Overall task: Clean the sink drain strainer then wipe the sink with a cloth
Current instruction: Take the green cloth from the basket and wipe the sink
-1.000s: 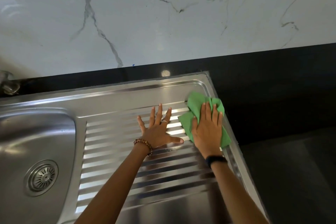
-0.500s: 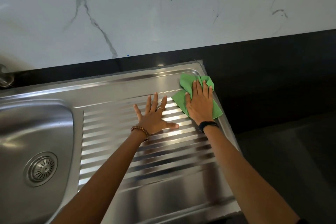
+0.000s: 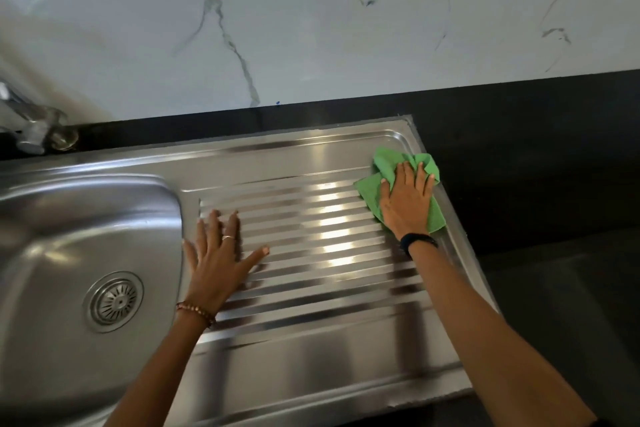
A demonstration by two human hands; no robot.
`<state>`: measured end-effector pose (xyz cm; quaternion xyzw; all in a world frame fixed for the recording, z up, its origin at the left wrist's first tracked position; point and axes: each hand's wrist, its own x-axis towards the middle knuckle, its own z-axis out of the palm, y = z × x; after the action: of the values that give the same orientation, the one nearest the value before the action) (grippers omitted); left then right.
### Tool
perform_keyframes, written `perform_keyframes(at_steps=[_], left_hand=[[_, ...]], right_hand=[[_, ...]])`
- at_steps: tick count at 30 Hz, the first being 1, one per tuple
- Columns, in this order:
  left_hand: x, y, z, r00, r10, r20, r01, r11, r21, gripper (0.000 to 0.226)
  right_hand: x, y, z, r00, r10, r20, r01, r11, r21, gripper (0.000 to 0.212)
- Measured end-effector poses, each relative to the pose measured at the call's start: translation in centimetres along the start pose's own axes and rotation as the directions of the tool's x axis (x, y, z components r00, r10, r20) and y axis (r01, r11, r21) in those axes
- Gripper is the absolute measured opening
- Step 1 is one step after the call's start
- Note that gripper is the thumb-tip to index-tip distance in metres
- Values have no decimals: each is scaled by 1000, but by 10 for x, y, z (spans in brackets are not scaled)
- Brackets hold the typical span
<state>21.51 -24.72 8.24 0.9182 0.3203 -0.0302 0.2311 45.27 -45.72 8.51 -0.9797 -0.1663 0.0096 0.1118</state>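
The right hand [image 3: 407,203] lies flat, fingers straight, pressing the green cloth [image 3: 398,166] onto the sink [image 3: 311,340] at the far right corner of its ribbed drainboard, the cloth's edge reaching the sink's right rim. The left hand [image 3: 216,253] is spread open and holds nothing — its palm rests on the ribs at the drainboard's left edge, just beside the basin. The drain strainer [image 3: 113,302] sits in the basin floor near the sink's left end, well apart from both hands.

The step in hand looks like wiping the drainboard. To do it well, keep the palm's weight even over the cloth and draw it along the grooves rather than across them — that likely clears water from the channels — while the left hand braces the body.
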Motion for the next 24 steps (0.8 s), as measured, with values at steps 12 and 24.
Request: perform_keyframes(at_steps=[12,24], left_hand=[[-14,-34,-17,999,-47,8,47,955,-291,119],[-20,-53,-27,999,39,4,-30,837,-547,134]], right_hand=[[-63,-159,40,922,-383,61,378,922,79,53],[-81,-265,66,695,-695,185,705,709,13,53]])
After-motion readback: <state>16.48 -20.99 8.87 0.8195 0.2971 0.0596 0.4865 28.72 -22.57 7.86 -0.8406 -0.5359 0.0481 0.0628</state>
